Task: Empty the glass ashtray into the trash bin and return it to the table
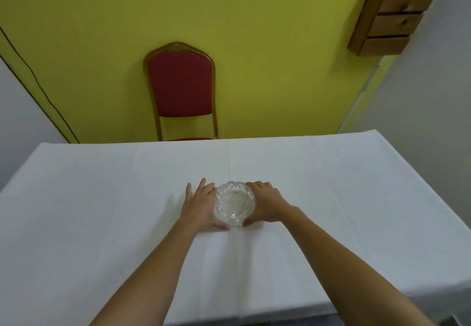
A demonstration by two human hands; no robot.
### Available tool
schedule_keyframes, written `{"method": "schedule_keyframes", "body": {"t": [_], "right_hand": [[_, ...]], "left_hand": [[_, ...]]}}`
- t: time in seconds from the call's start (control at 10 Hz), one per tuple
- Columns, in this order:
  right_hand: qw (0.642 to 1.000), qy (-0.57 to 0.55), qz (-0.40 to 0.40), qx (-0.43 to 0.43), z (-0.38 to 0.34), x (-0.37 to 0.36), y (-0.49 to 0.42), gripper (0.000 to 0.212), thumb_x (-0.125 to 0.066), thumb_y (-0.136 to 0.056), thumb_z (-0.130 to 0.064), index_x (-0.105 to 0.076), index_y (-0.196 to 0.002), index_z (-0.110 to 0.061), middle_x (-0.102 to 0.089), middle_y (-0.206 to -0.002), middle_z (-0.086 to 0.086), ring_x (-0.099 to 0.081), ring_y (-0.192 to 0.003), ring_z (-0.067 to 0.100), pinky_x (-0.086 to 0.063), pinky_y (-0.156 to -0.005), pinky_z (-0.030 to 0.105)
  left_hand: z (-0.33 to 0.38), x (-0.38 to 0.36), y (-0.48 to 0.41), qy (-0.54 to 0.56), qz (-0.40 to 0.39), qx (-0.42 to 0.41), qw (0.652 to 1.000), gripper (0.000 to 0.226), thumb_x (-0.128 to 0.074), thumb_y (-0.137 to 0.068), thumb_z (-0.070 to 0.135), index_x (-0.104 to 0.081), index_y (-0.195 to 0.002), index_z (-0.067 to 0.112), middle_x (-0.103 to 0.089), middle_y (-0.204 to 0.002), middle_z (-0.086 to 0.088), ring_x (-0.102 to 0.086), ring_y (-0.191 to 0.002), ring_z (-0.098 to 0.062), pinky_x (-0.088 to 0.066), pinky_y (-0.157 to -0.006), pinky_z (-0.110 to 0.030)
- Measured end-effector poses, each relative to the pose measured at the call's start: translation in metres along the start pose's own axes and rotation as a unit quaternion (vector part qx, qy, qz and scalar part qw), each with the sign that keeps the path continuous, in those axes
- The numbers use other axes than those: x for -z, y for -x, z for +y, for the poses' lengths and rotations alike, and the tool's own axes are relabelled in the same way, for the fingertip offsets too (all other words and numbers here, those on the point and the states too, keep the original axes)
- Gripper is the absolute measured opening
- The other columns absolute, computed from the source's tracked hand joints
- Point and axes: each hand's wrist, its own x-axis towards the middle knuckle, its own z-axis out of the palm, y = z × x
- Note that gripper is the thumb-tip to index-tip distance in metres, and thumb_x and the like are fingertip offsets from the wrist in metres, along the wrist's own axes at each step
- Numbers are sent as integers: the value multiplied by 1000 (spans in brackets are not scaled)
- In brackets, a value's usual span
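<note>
A clear cut-glass ashtray [234,202] sits upright on the white tablecloth of the table [102,198], near its middle. Its bowl looks almost bare, with only a tiny dark speck inside. My left hand [198,207] lies against the ashtray's left side, fingers spread flat on the cloth and thumb curled around the near rim. My right hand [265,204] cups the right side, fingers bent along the far rim and thumb at the near rim. Both hands touch the glass. No trash bin is in view.
A red padded chair [181,88] with a gold frame stands behind the table's far edge against a yellow wall. A wooden slatted crate [392,17] hangs on the wall at upper right. A black cable [38,83] runs down the wall at left.
</note>
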Motion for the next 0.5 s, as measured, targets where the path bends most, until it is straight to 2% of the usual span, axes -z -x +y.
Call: {"method": "schedule_keyframes", "body": {"t": [0.2,0.3,0.4,0.5], "right_hand": [[999,-5,-38,-19,0,-2,3,106,-84,-57,-52,-29,-143,-21,-40,-146,5,-35,-132,30,-32,-107,45],[998,6,-67,-21,-4,6,3,104,-84,-61,-49,-28,-143,-18,-38,-148,6,-34,-134,31,-32,-108,47],[995,10,-98,-24,-4,20,4,103,-81,-67,-46,-23,-147,-15,-32,-153,7,-29,-139,32,-30,-113,49],[994,24,-102,-25,-5,30,9,102,-75,-76,-45,-15,-151,-11,-26,-158,8,-24,-144,32,-27,-116,49]], "left_hand": [[2,4,-2,-7,-27,-16,999,119,-69,-65,71,-16,-154,13,-17,-163,0,2,-153,-21,6,-121,-52],[5,13,1,8,-69,-4,998,119,-70,-68,67,-10,-154,12,-15,-163,-2,0,-153,-23,5,-121,-52],[6,25,5,15,-102,8,995,115,-67,-75,62,-2,-155,10,-11,-164,-5,0,-153,-25,2,-121,-51],[4,41,9,3,-105,10,994,105,-63,-82,58,-5,-155,10,-11,-164,-6,-1,-153,-25,1,-122,-51]]}}
